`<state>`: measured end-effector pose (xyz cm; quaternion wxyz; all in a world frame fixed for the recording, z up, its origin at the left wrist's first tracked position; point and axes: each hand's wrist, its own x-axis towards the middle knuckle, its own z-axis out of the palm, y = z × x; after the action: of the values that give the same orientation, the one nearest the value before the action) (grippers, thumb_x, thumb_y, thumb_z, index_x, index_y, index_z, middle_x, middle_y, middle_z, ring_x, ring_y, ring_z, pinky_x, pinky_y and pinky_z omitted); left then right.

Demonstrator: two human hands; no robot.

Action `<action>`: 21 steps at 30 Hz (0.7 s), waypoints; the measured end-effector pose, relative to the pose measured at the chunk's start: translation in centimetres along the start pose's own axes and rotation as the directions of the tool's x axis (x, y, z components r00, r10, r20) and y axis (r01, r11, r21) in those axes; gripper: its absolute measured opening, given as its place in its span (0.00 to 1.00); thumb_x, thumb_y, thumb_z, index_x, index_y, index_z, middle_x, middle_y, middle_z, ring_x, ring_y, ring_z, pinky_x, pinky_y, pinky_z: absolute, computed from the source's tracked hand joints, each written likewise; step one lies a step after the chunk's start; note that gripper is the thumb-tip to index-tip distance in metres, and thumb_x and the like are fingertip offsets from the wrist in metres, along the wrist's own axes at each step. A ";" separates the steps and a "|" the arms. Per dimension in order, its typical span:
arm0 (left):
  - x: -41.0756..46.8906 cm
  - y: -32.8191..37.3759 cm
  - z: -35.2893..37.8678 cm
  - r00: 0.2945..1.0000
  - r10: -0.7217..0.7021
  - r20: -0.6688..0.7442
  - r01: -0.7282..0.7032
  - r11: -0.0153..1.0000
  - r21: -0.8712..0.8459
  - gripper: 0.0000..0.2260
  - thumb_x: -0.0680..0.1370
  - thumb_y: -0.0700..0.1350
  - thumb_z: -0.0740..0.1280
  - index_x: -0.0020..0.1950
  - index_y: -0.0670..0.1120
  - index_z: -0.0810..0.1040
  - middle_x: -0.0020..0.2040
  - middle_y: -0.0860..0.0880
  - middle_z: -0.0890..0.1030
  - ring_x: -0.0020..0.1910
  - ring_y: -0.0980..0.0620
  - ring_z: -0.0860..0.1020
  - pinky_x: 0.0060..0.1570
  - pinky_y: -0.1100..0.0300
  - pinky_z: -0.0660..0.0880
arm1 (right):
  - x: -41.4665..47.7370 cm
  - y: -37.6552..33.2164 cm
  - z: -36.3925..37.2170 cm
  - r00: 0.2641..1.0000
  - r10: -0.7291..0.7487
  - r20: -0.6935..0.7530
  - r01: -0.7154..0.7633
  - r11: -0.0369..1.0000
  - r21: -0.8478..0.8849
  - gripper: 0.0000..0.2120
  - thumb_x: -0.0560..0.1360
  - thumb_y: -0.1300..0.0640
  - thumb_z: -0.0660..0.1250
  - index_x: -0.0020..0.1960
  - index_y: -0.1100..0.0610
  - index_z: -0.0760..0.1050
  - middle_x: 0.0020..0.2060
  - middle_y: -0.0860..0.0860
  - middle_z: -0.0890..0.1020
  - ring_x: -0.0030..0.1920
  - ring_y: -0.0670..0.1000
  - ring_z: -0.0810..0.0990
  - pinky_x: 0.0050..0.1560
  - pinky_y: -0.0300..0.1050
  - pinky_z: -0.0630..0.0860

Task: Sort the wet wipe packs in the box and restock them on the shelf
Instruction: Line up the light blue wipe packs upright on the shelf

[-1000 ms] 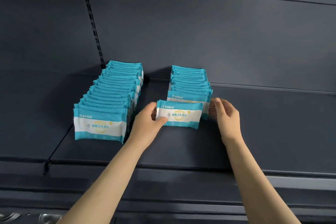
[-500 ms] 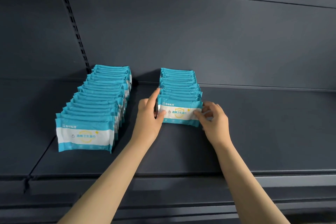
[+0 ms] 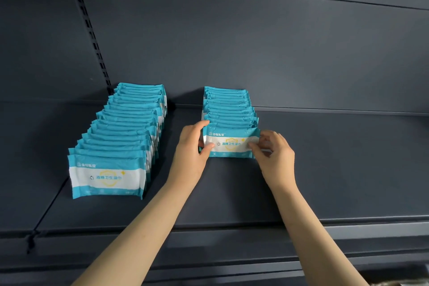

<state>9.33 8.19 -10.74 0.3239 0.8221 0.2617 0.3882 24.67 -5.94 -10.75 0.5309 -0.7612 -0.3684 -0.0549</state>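
Observation:
Two rows of teal-and-white wet wipe packs stand upright on a dark shelf (image 3: 336, 169). The left row (image 3: 125, 132) is long and reaches toward the shelf's front. The right row (image 3: 228, 107) is shorter. Its front pack (image 3: 231, 144) leans against the packs behind it. My left hand (image 3: 191, 148) grips that pack's left end, thumb on its face. My right hand (image 3: 272, 153) pinches its right end with thumb and fingers. The box is not in view.
A dark back panel (image 3: 255, 42) rises behind the rows, with a slotted upright (image 3: 90, 30) at the left. The shelf's front lip (image 3: 232, 232) runs below my forearms. Bare shelf surface stretches to the right of the right row.
The front pack has moved back against the right row, held at both ends. My right hand shifted from beside the row onto the pack's right end.

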 end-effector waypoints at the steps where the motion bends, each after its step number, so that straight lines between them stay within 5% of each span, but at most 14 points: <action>1: -0.1 -0.1 0.0 1.000 0.000 0.001 0.000 1.000 -0.002 0.24 0.76 0.40 0.72 0.70 0.52 0.70 0.56 0.57 0.69 0.44 0.57 0.77 0.44 0.74 0.74 | 0.0 -0.1 0.0 1.000 -0.003 -0.006 0.003 1.000 0.005 0.14 0.73 0.61 0.75 0.57 0.57 0.78 0.46 0.46 0.78 0.44 0.43 0.82 0.41 0.25 0.75; 5: -0.1 -0.2 0.0 1.000 -0.025 0.003 0.025 0.998 -0.050 0.25 0.76 0.38 0.71 0.70 0.53 0.70 0.56 0.56 0.70 0.45 0.57 0.78 0.46 0.71 0.75 | -0.2 -0.6 -0.1 0.998 0.049 0.038 -0.050 0.998 0.033 0.22 0.71 0.61 0.76 0.60 0.49 0.73 0.47 0.42 0.79 0.45 0.41 0.82 0.43 0.27 0.76; 11: 0.1 -0.5 -0.1 0.999 -0.040 0.033 0.042 0.997 -0.067 0.25 0.77 0.39 0.70 0.70 0.55 0.68 0.58 0.58 0.70 0.44 0.58 0.78 0.45 0.69 0.76 | -0.2 -0.4 -0.3 0.977 0.184 0.110 -0.174 0.980 -0.095 0.27 0.68 0.63 0.77 0.62 0.51 0.72 0.40 0.42 0.79 0.42 0.41 0.80 0.44 0.27 0.74; 16: 0.0 0.2 -0.5 1.000 0.002 0.019 -0.004 0.998 0.065 0.23 0.77 0.41 0.70 0.71 0.51 0.69 0.62 0.51 0.72 0.54 0.48 0.77 0.54 0.53 0.77 | -0.4 -0.7 -0.7 0.978 0.171 0.116 -0.144 0.967 -0.211 0.24 0.69 0.63 0.76 0.61 0.55 0.73 0.43 0.47 0.79 0.43 0.45 0.79 0.47 0.39 0.78; 21: 0.0 1.9 -1.7 0.996 0.085 0.006 -0.083 0.949 0.305 0.24 0.76 0.43 0.71 0.72 0.46 0.71 0.68 0.43 0.70 0.62 0.40 0.71 0.63 0.47 0.70 | -1.1 -1.2 -3.4 0.986 0.158 0.055 -0.126 0.917 -0.380 0.21 0.72 0.58 0.74 0.63 0.54 0.74 0.56 0.51 0.80 0.57 0.53 0.77 0.56 0.46 0.75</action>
<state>8.29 7.51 -8.47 0.1752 0.8713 0.2844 0.3595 24.19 -9.18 -8.92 0.3622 -0.8749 -0.3171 -0.0532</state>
